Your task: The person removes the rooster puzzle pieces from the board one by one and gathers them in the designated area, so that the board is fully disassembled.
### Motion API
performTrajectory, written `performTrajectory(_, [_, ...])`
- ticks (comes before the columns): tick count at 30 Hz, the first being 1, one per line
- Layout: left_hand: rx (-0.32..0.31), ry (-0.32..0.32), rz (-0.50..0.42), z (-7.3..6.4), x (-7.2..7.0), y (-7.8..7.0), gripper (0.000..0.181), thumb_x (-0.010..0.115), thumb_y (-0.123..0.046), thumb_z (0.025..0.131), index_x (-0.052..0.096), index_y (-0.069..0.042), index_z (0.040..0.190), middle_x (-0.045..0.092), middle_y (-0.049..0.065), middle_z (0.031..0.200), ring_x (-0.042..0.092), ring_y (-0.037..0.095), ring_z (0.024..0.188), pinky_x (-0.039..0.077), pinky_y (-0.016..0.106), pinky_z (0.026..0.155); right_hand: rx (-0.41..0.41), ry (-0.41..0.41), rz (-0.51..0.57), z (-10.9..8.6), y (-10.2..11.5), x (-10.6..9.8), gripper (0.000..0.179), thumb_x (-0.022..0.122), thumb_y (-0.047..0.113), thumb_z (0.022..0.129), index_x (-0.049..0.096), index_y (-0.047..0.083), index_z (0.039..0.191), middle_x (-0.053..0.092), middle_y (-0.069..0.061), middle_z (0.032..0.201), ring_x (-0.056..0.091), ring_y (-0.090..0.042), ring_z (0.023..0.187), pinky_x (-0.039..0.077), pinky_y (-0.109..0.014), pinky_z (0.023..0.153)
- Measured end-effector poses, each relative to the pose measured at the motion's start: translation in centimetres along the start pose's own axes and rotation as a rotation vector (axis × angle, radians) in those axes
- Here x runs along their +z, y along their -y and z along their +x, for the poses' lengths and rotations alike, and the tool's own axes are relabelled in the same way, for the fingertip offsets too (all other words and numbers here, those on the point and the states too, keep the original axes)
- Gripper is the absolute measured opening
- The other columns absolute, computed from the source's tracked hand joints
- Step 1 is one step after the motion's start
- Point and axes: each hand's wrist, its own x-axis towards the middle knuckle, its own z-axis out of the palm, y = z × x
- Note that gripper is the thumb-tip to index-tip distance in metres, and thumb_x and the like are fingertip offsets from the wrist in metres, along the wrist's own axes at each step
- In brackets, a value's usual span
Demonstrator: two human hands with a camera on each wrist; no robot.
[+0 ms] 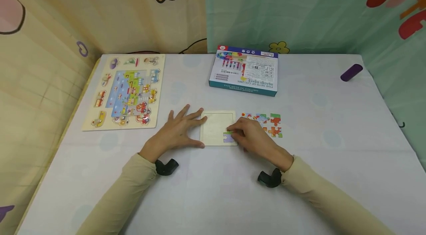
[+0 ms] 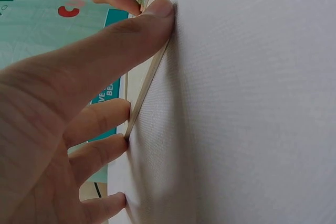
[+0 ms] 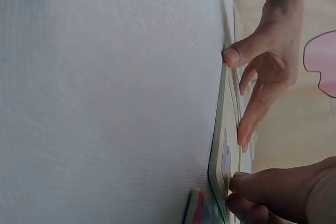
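Observation:
A small pale puzzle tray lies on the table in front of me. My left hand has its fingers spread, with thumb and fingertips touching the tray's left side; in the left wrist view the thumb rests on the tray's edge. A purple and green puzzle piece sits in the tray's lower right corner. My right hand pinches at this piece with curled thumb and forefinger, covering part of it. Right of the tray lie several loose colourful puzzle pieces, some hidden behind the right hand.
A larger picture puzzle board with vehicles lies at the left. A printed cardboard box lies at the back middle. The dark purple cylinder is at the far right. Curtains stand behind the table.

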Motion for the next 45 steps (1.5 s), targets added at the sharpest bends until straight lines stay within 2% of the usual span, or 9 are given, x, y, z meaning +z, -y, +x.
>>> performTrajectory(5, [-0.007, 0.005, -0.002, 0.0, 0.1, 0.0, 0.091, 0.086, -0.053, 0.067, 0.050, -0.021, 0.145, 0.028, -0.001, 0.160, 0.004, 0.036, 0.150, 0.002, 0.074, 0.108, 0.006, -0.027, -0.001, 0.1, 0.2, 0.0, 0.010, 0.072, 0.004, 0.087, 0.077, 0.006, 0.096, 0.067, 0.001, 0.088, 0.053, -0.008, 0.065, 0.047, -0.024, 0.057])
performTrajectory(9, [-0.005, 0.001, -0.001, 0.0, 0.0, -0.1, 0.091, 0.086, -0.052, 0.067, 0.050, -0.020, 0.145, 0.028, 0.000, 0.160, 0.004, 0.036, 0.150, 0.002, 0.073, 0.109, 0.008, -0.047, -0.020, 0.3, 0.3, -0.3, 0.020, 0.072, 0.003, 0.087, 0.075, 0.003, 0.106, 0.067, -0.003, 0.092, 0.053, -0.012, 0.069, 0.046, -0.025, 0.059])
performTrajectory(12, [-0.005, 0.006, -0.002, -0.1, 0.0, -0.1, 0.092, 0.086, -0.052, 0.067, 0.050, -0.020, 0.145, 0.028, -0.001, 0.160, 0.004, 0.036, 0.150, 0.002, 0.073, 0.109, -0.014, -0.010, -0.046, 0.4, 0.4, -0.4, 0.024, 0.071, 0.004, 0.088, 0.073, 0.001, 0.112, 0.065, -0.006, 0.095, 0.052, -0.013, 0.072, 0.045, -0.025, 0.060])
performTrajectory(14, [-0.002, 0.007, -0.003, -0.1, 0.0, 0.0, 0.091, 0.086, -0.053, 0.067, 0.050, -0.021, 0.145, 0.028, -0.001, 0.160, 0.004, 0.036, 0.150, 0.002, 0.074, 0.108, -0.024, 0.022, -0.059, 0.5, 0.5, -0.4, 0.022, 0.069, 0.004, 0.090, 0.074, 0.000, 0.111, 0.065, -0.007, 0.096, 0.053, -0.013, 0.072, 0.045, -0.024, 0.060])
performTrajectory(17, [0.000, 0.002, -0.001, 0.0, -0.1, 0.0, 0.091, 0.085, -0.054, 0.067, 0.050, -0.021, 0.145, 0.028, -0.001, 0.159, 0.004, 0.036, 0.150, 0.003, 0.074, 0.108, -0.027, 0.022, -0.066, 0.6, 0.6, -0.2, 0.017, 0.068, 0.003, 0.091, 0.075, 0.000, 0.106, 0.065, -0.007, 0.096, 0.054, -0.012, 0.071, 0.047, -0.024, 0.060])
performTrajectory(23, [-0.009, 0.022, -0.001, 0.1, 0.0, 0.1, 0.091, 0.084, -0.054, 0.069, 0.049, -0.022, 0.146, 0.026, -0.002, 0.160, 0.002, 0.035, 0.150, 0.001, 0.073, 0.109, 0.040, -0.040, -0.024, 0.7, 0.5, 0.0, 0.010, 0.071, 0.005, 0.088, 0.076, 0.006, 0.097, 0.067, -0.002, 0.090, 0.054, -0.012, 0.071, 0.046, -0.025, 0.062])
performTrajectory(29, [-0.003, 0.015, -0.009, 0.1, 0.1, 0.0, 0.090, 0.085, -0.053, 0.068, 0.050, -0.021, 0.145, 0.027, -0.002, 0.160, 0.002, 0.035, 0.150, 0.001, 0.074, 0.108, 0.102, -0.064, 0.072, 0.4, 0.5, -0.5, 0.006, 0.077, 0.009, 0.085, 0.077, 0.013, 0.090, 0.068, 0.005, 0.079, 0.055, -0.011, 0.065, 0.045, -0.025, 0.058])
performTrajectory(41, [0.015, -0.003, -0.011, 0.0, 0.0, 0.1, 0.091, 0.087, -0.050, 0.066, 0.051, -0.019, 0.144, 0.029, 0.001, 0.159, 0.004, 0.037, 0.150, 0.001, 0.075, 0.107, 0.215, -0.052, 0.158, -1.5, -0.9, -2.4, 0.005, 0.074, 0.014, 0.088, 0.078, 0.017, 0.091, 0.071, 0.005, 0.084, 0.059, -0.015, 0.069, 0.046, -0.026, 0.057])
performTrajectory(45, [0.011, -0.003, -0.018, 0.0, 0.0, 0.2, 0.091, 0.087, -0.049, 0.067, 0.051, -0.019, 0.144, 0.029, 0.000, 0.159, 0.004, 0.036, 0.150, 0.001, 0.074, 0.108, 0.240, -0.054, 0.139, -2.7, -1.9, -3.5, 0.006, 0.075, 0.015, 0.087, 0.078, 0.015, 0.091, 0.071, 0.004, 0.085, 0.058, -0.016, 0.070, 0.046, -0.025, 0.055])
